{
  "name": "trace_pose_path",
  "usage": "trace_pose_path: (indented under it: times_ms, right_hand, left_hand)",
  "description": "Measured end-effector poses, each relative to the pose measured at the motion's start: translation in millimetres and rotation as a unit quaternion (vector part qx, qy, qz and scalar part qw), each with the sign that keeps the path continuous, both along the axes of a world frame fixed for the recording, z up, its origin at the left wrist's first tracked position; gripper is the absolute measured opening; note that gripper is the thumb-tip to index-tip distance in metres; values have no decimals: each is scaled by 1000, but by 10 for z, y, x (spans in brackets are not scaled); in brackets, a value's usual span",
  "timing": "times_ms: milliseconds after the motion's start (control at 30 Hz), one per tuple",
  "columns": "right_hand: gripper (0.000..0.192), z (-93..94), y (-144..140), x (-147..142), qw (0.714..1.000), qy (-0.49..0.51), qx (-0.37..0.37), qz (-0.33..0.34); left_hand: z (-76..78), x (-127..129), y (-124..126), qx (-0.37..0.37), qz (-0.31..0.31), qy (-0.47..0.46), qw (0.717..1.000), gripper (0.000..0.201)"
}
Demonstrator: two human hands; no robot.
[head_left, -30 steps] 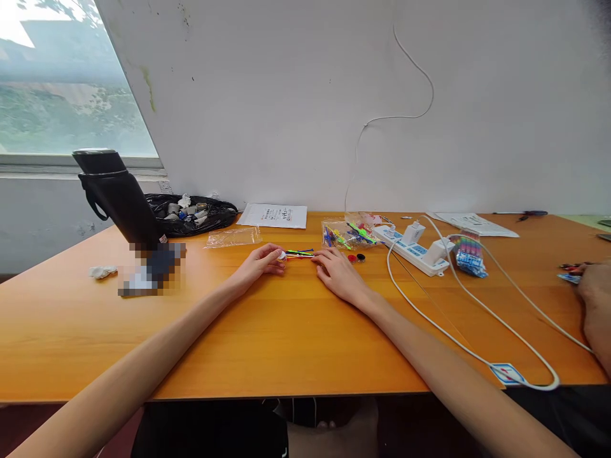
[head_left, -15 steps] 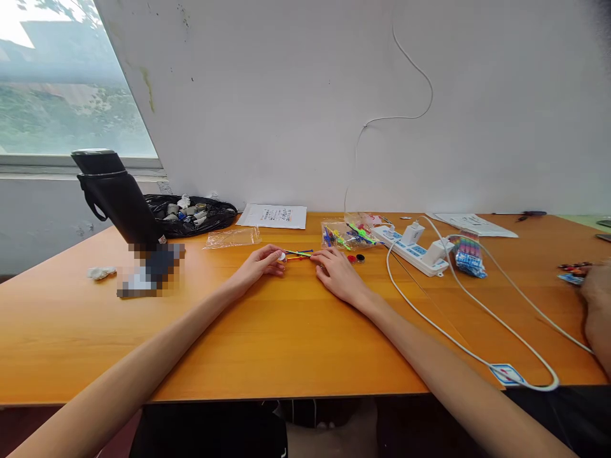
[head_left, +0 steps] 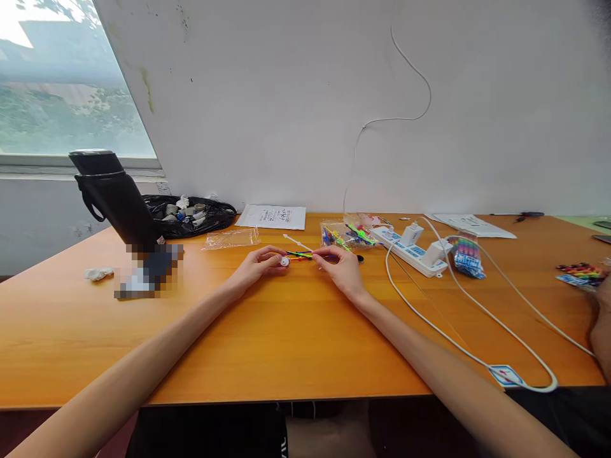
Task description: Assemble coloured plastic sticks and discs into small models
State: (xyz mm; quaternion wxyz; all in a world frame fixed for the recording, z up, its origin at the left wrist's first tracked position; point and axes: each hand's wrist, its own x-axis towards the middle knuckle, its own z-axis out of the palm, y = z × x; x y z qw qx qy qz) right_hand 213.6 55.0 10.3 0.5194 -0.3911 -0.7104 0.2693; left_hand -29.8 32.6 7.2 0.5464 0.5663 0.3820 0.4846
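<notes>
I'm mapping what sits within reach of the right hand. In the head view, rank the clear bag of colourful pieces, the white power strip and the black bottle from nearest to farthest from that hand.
From the right hand:
1. Clear bag of colourful pieces, just behind the hand toward the wall.
2. White power strip, farther off to the right.
3. Black bottle, far left, past the left hand.

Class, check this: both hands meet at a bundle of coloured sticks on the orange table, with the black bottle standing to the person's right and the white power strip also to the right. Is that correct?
Not quite. The head view shows the black bottle to the person's left, near the window. The rest holds: left hand and right hand meet at the coloured sticks on the orange table, and the power strip lies right.
</notes>
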Motion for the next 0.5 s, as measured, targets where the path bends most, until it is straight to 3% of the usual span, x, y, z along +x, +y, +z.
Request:
trace_pose_path:
  times_ms: [200, 500]
  right_hand:
    - [22, -28, -19, -49, 995, 54, -60, 51]
    - [23, -42, -74, -89, 994, 36, -53, 84]
  left_hand:
    - [-31, 20, 17, -8, 2, -38, 999, 36]
    - [8, 101, -46, -10, -5, -16, 1000, 42]
